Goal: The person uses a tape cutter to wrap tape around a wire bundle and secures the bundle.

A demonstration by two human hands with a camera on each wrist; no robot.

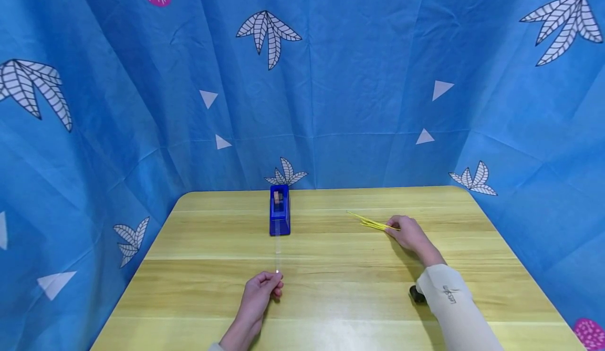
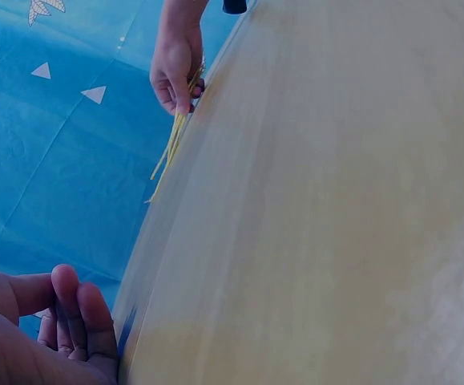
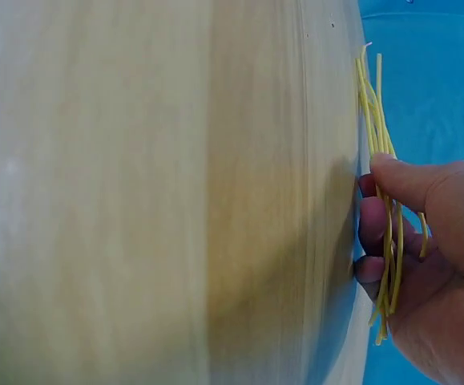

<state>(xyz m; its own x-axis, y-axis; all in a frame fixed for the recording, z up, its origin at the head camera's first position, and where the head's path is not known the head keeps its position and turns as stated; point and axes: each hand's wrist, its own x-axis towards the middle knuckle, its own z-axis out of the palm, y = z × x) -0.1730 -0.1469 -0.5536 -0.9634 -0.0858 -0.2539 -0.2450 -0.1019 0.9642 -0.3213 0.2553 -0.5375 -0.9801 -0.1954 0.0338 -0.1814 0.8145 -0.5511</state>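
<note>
Thumb and fingertip of my left hand (image 1: 260,293) pinch the free end of a strip of clear tape (image 1: 278,254). The strip runs straight back to a blue tape dispenser (image 1: 280,227) near the table's far edge. On the right, my right hand (image 1: 407,231) pinches a small bundle of thin yellow strands (image 1: 371,223) close over the table. From the right wrist view, the strands (image 3: 382,136) look slightly bent and uneven, passing between the thumb (image 3: 412,183) and the fingers, with both ends sticking out. In the left wrist view the tape hardly shows beside my left hand (image 2: 71,321).
A light wooden table (image 1: 331,288) spreads under both hands. Beside the right sleeve (image 1: 454,298) is a small black object (image 1: 417,294), partly hidden by the cuff. A blue patterned curtain (image 1: 359,78) hangs behind the table and along its sides.
</note>
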